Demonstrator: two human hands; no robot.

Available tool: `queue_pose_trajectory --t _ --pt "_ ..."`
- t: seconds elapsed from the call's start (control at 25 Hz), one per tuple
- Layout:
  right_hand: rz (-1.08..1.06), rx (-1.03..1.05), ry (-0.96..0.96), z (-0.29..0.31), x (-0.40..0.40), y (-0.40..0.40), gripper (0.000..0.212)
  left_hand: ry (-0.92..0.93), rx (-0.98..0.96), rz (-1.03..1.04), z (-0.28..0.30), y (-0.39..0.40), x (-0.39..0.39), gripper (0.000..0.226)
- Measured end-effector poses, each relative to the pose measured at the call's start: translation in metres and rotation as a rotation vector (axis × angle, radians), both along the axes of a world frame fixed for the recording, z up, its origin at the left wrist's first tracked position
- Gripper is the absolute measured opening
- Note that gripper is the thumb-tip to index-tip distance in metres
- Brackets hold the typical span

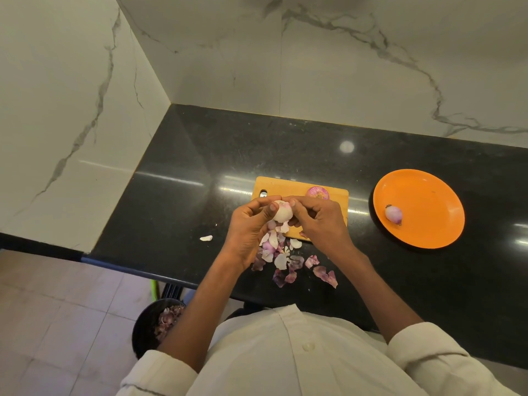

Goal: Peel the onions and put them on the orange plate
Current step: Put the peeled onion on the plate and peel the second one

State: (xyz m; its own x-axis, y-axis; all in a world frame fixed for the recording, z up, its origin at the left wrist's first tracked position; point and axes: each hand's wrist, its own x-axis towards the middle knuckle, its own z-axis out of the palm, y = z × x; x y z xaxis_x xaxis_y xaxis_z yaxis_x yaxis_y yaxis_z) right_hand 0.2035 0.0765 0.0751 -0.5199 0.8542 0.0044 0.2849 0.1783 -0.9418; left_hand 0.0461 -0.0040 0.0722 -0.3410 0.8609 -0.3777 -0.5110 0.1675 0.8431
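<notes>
Head view: a pale, mostly peeled onion (282, 210) is held above the near edge of the wooden cutting board (288, 186), between both hands. The left hand (251, 224) is curled round the onion's left side, with the thumb pressed on its front. The fingers of the right hand (317, 218) are bent and pinched against the onion's top right. A second onion (317, 192), with purple skin on it, is seen at the board's far edge. A peeled onion (393, 214) is laid on the left part of the orange plate (428, 207), which is set well to the right of the board on the black counter (200, 155). Loose onion skins (281, 261) are scattered near the counter's front edge, below the hands. A single white scrap (206, 238) is seen apart, to their left. A dark bin (148, 324) holding skins is seen on the floor below the counter's front edge.
</notes>
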Motion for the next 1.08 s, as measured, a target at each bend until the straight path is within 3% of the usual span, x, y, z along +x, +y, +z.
queue_pose_trajectory --t 0.08,0.36,0.76,0.92,1.0,1.08 --pt "0.031 0.054 -0.011 0.0 0.005 0.004 0.024 0.008 0.006 -0.016 0.0 0.0 -0.001 0.052" --pt "0.067 -0.049 0.111 0.011 0.01 0.002 0.027 0.007 0.046 -0.034 0.003 0.001 -0.004 0.058" --pt "0.089 0.281 -0.153 0.009 0.003 0.006 0.026 0.095 0.023 -0.041 0.001 0.002 -0.002 0.055" --pt "-0.006 0.091 -0.073 0.01 0.003 0.012 0.013 0.067 0.028 -0.034 0.004 0.001 -0.001 0.049" --pt "-0.064 -0.103 0.047 0.015 0.002 0.01 0.014 0.018 0.04 -0.019 0.006 0.002 -0.003 0.043" --pt "-0.099 -0.162 0.071 0.018 -0.001 0.007 0.017 -0.005 0.044 -0.011 0.006 0.003 -0.004 0.039"
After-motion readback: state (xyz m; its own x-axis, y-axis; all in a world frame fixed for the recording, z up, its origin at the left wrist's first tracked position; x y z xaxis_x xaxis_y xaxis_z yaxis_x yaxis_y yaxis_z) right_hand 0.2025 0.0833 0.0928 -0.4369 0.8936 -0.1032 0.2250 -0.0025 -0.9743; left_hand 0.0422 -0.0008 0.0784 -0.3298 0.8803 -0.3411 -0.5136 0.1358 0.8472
